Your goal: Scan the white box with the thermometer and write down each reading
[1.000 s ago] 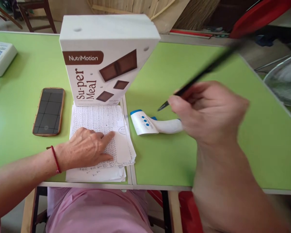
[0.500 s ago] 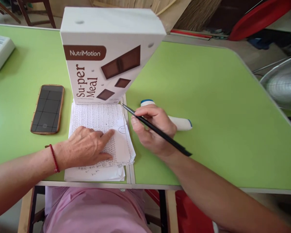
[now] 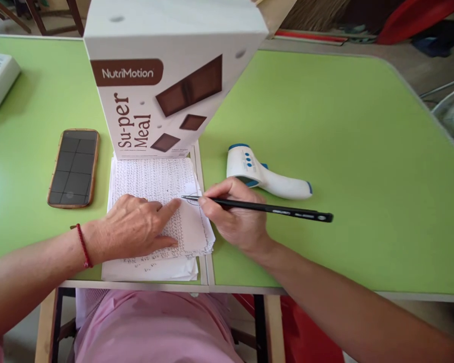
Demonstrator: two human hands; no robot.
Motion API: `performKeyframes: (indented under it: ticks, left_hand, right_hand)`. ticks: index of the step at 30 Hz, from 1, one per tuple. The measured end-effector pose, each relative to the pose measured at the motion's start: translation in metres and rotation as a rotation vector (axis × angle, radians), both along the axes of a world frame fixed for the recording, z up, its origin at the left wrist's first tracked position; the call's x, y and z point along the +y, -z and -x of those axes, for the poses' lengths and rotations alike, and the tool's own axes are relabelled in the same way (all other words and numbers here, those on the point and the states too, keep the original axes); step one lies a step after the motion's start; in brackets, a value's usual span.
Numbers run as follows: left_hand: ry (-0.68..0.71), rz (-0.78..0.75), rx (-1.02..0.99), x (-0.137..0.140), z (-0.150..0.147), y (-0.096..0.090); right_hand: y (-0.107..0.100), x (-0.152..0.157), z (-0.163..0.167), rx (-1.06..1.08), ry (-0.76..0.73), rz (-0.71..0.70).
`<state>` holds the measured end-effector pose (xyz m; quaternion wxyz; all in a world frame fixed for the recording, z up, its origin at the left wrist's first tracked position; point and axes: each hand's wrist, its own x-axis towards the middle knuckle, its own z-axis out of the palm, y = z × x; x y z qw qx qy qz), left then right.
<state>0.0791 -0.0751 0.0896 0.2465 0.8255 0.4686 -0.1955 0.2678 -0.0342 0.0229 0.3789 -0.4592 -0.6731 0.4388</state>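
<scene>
My left hand (image 3: pixel 142 227) rests open on a stack of handwritten paper (image 3: pixel 192 237), its index finger and thumb stretched out to the right. Between the fingers of my right hand (image 3: pixel 236 214) is a slim black pen (image 3: pixel 280 207). The pen lies nearly level, its tip by my left index fingertip, beside a small circled mark near the sheet's right edge. Rows of small writing cover much of the top sheet. At the far end of the papers stands a white NutriMotion box (image 3: pixel 136 108) with pictures of brown bars; it hides what lies behind it.
A white and blue handheld thermometer (image 3: pixel 287 184) lies just beyond my right hand. Left of the papers is a phone (image 3: pixel 73 169) in a brown case. A white device (image 3: pixel 0 80) sits at the far left of the green table (image 3: pixel 344 151).
My right hand has swung the pen from pointing at the box's lower corner to lying nearly level by the circled mark. The thermometer shows more fully. My left hand stays put.
</scene>
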Motion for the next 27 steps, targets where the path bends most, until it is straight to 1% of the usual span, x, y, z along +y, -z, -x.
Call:
performKeyframes:
  ticks: [3,6,14,20,27]
  left_hand:
    - [0.003,-0.025,-0.010,-0.0005,0.0004,0.0007]
    - [0.005,-0.027,-0.021,-0.0007,0.0003,0.0009]
    - [-0.001,-0.029,-0.017,-0.0006,-0.0009,-0.0005]
    - [0.005,-0.031,-0.022,0.0001,-0.0011,-0.0006]
    - [0.001,-0.023,-0.015,-0.0009,-0.0009,-0.0003]
  right_hand:
    - [0.0004,-0.0008,-0.0005,-0.033,-0.023,-0.073]
    - [0.0020,-0.0015,-0.0017,-0.034,-0.042,-0.109]
    - [0.0020,-0.0017,-0.0014,-0.077,-0.053,-0.091]
    - [0.0022,-0.0016,-0.0014,-0.056,-0.091,-0.094]
    - [0.0028,-0.0022,-0.0013,-0.063,-0.092,-0.079]
